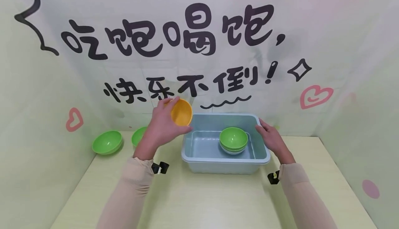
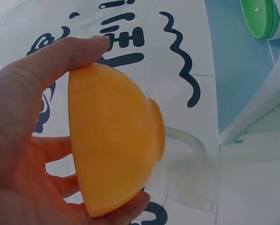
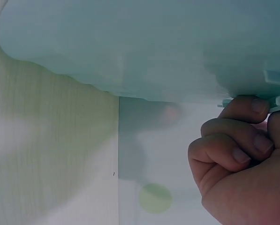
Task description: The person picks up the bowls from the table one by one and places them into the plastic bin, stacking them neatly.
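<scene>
My left hand (image 1: 163, 123) holds an orange bowl (image 1: 182, 112) in the air, left of and higher than a light blue plastic basin (image 1: 204, 160). The bowl is tipped on its side, its rim toward my palm in the left wrist view, with thumb and fingers spanning the rim. At the basin's right end my right hand (image 1: 270, 137) grips the rim; the right wrist view shows its fingers (image 3: 224, 152) curled in beside the basin wall (image 3: 130, 56). Inside the basin, toward its right side, stands a stack of green bowls (image 1: 233, 138) with a whitish one at the bottom.
On the pale wooden table (image 1: 215, 201), a green bowl (image 1: 107, 142) sits at the far left. Another green bowl (image 1: 137, 135) is partly hidden behind my left forearm. A white printed backdrop (image 1: 199, 63) stands behind the basin and along both sides.
</scene>
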Available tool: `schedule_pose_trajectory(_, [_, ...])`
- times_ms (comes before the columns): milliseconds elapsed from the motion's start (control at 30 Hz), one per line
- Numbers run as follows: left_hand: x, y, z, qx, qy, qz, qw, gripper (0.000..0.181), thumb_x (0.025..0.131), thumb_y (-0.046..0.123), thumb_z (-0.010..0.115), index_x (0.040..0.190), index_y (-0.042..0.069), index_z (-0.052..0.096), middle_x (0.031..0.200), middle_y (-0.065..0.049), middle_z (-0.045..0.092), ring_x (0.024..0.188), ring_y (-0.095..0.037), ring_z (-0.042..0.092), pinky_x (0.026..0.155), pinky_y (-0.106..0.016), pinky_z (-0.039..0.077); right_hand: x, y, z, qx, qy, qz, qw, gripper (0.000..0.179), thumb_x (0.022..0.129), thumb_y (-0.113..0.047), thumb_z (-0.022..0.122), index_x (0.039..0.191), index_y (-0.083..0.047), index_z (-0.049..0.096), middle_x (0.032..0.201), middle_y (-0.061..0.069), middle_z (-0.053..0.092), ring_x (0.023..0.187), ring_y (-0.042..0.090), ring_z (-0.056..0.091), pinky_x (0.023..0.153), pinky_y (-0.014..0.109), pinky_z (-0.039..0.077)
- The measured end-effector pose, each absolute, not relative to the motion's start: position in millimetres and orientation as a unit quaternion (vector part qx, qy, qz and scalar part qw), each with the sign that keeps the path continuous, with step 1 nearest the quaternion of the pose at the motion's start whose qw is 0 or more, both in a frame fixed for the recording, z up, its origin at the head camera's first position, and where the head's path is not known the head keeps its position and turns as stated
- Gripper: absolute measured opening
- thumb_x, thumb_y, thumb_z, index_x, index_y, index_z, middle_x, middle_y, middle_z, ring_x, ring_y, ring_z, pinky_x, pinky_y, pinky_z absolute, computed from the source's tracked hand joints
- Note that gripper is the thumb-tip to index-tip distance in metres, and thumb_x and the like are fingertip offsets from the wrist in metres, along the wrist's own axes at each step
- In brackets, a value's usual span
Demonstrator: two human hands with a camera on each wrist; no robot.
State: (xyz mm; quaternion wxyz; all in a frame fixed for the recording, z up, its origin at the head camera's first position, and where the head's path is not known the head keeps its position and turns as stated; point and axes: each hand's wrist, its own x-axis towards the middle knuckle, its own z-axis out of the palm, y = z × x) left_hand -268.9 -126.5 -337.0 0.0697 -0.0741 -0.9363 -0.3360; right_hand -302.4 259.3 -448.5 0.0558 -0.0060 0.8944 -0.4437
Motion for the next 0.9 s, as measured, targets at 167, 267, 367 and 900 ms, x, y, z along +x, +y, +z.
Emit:
schedule_pose_trajectory(167, [-275.2, -105.9, -337.0, -0.104, -0.929, -0.342, 0.096, 0.109, 0.066, 0.044, 0.090, 0.159, 0.026, 0.037, 0.163, -0.007, 0.028, 0.146, -0.035, 0.031, 0.102, -0.055, 0.052, -303.2, 258.8, -449.1, -0.004, 0.893, -0.447, 0.054, 0.065, 0.109, -0.044, 0.036, 0.164, -0.014, 0.018, 0.166, 0.020, 0.026, 0.153, 0.045, 0.028, 0.121, 0.062, 0.027])
schedule_pose_trajectory(267, [-278.7, -95.7, -334.7, -0.120, -0.929, -0.336, 0.096, 0.108, 0.065, 0.045, 0.090, 0.158, 0.028, 0.038, 0.163, -0.006, 0.029, 0.144, -0.035, 0.032, 0.101, -0.055, 0.052, -303.3, 258.7, -449.0, -0.004, 0.893, -0.447, 0.052, 0.065, 0.109, -0.044, 0.036, 0.164, -0.013, 0.018, 0.166, 0.021, 0.027, 0.152, 0.045, 0.028, 0.121, 0.062, 0.028])
schedule_pose_trajectory(367, [-282.4, -86.2, -332.3, -0.142, -0.930, -0.327, 0.091, 0.109, 0.065, 0.046, 0.090, 0.158, 0.028, 0.038, 0.162, -0.006, 0.030, 0.140, -0.036, 0.034, 0.099, -0.054, 0.052, -303.3, 259.1, -449.5, 0.001, 0.891, -0.450, 0.054, 0.065, 0.109, -0.044, 0.037, 0.164, -0.015, 0.018, 0.166, 0.019, 0.026, 0.153, 0.044, 0.027, 0.122, 0.061, 0.027])
schedule_pose_trajectory(900, [-302.4, -36.0, -335.4, -0.240, -0.932, -0.249, 0.108, 0.106, 0.062, 0.055, 0.088, 0.155, 0.028, 0.045, 0.156, -0.003, 0.041, 0.139, -0.030, 0.034, 0.107, -0.049, 0.045, -304.9, 262.7, -455.7, 0.007, 0.879, -0.474, 0.045, 0.064, 0.109, -0.045, 0.039, 0.163, -0.016, 0.022, 0.167, 0.015, 0.029, 0.155, 0.040, 0.026, 0.123, 0.060, 0.025])
